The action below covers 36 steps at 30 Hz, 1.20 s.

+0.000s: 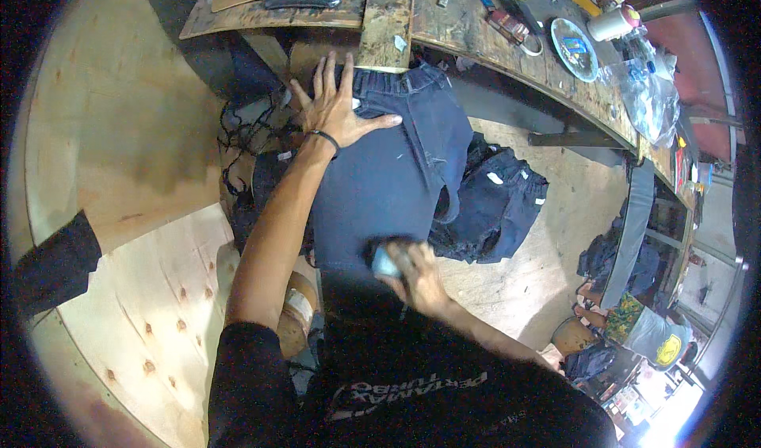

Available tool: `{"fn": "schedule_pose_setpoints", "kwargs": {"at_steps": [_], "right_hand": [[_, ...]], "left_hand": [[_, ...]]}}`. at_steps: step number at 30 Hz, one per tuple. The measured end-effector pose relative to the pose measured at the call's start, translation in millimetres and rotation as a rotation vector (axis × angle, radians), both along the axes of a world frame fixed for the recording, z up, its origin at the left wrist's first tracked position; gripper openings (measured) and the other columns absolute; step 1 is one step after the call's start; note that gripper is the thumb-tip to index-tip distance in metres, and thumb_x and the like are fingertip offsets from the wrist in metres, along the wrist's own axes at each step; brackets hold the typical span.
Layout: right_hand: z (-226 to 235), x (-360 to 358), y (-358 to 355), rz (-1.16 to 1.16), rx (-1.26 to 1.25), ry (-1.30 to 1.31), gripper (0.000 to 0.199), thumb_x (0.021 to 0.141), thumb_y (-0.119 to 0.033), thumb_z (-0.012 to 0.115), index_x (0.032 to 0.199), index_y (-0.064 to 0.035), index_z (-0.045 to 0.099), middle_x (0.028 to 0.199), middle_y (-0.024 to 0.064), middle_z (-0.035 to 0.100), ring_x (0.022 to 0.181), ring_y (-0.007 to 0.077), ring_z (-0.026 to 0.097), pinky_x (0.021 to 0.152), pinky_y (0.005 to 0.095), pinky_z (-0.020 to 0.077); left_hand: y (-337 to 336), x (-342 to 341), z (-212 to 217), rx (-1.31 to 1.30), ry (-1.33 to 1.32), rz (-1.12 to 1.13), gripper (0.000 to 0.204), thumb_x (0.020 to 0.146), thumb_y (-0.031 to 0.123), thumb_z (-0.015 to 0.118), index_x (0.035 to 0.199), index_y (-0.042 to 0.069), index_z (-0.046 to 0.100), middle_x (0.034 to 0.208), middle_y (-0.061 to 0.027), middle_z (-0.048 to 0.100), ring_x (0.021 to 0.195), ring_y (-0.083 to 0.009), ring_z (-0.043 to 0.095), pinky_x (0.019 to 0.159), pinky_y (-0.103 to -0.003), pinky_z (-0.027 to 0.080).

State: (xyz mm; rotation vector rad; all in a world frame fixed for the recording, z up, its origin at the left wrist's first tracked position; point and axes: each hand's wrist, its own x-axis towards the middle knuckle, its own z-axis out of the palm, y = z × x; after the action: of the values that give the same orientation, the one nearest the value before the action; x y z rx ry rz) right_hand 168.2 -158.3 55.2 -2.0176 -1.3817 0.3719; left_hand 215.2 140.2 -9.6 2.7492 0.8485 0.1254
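Dark blue jeans (388, 170) lie stretched out in front of me, waistband toward the wooden workbench (388, 12). My left hand (333, 103) presses flat on the jeans near the waistband, fingers spread, a thin black band on the wrist. My right hand (412, 269) is closed around a small pale blue-white object (386, 262) and holds it against the jeans close to my body. What that object is cannot be told.
A second dark garment (495, 202) lies heaped to the right. Plywood panels (119, 131) are on the left. The bench holds a plate (575, 47), tape rolls, a white cylinder (614, 22) and plastic bags. A person sits at the lower right (646, 329).
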Motion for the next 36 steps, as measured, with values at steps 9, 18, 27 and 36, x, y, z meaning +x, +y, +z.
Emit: {"fn": "schedule_pose_setpoints", "kwargs": {"at_steps": [9,18,27,36], "right_hand": [[-38.4,-58.7,22.5,0.048,-0.002,-0.052,0.068,0.087,-0.030,0.088,0.143,0.0004,0.064,0.115,0.0224,0.066,0.106,0.0396,0.060,0.096,0.0536,0.0480],[-20.5,135.9,10.1,-0.618,0.054,0.155,0.035,0.114,-0.031,0.048,0.120,0.0013,0.062,0.102,0.0162,0.072,0.090,0.0258,0.070,0.079,0.0399,0.0560],[-68.8,-2.2,-100.7,-0.362,-0.466,0.852,0.059,0.105,-0.047,0.055,0.135,0.0010,0.071,0.125,0.0160,0.077,0.113,0.0306,0.073,0.106,0.0452,0.0532],[-49.2,-225.0,-403.3,-1.015,-0.554,1.139,0.048,0.107,-0.039,0.063,0.129,0.0022,0.076,0.129,0.0172,0.076,0.123,0.0253,0.067,0.108,0.0407,0.0503]], "left_hand": [[6.6,-1.4,-10.2,-0.096,-0.068,-0.046,0.156,0.058,0.102,0.070,0.175,0.011,0.018,0.181,-0.0232,0.014,0.167,-0.0429,0.012,0.125,-0.081,0.006],[-20.3,-105.1,-40.8,-0.621,-0.641,0.284,0.087,0.103,0.051,0.071,0.161,-0.003,0.037,0.163,-0.0319,0.040,0.154,-0.0468,0.037,0.129,-0.052,0.029],[-189.1,-324.0,-7.2,-1.053,-0.401,0.175,0.067,0.115,0.044,0.050,0.161,-0.004,0.040,0.161,-0.0265,0.051,0.148,-0.0378,0.050,0.124,-0.045,0.036],[-331.8,-367.8,3.0,-1.208,0.413,-0.746,0.060,0.109,0.045,0.061,0.149,0.000,0.060,0.150,-0.0289,0.063,0.142,-0.0380,0.058,0.119,-0.046,0.045]]}}
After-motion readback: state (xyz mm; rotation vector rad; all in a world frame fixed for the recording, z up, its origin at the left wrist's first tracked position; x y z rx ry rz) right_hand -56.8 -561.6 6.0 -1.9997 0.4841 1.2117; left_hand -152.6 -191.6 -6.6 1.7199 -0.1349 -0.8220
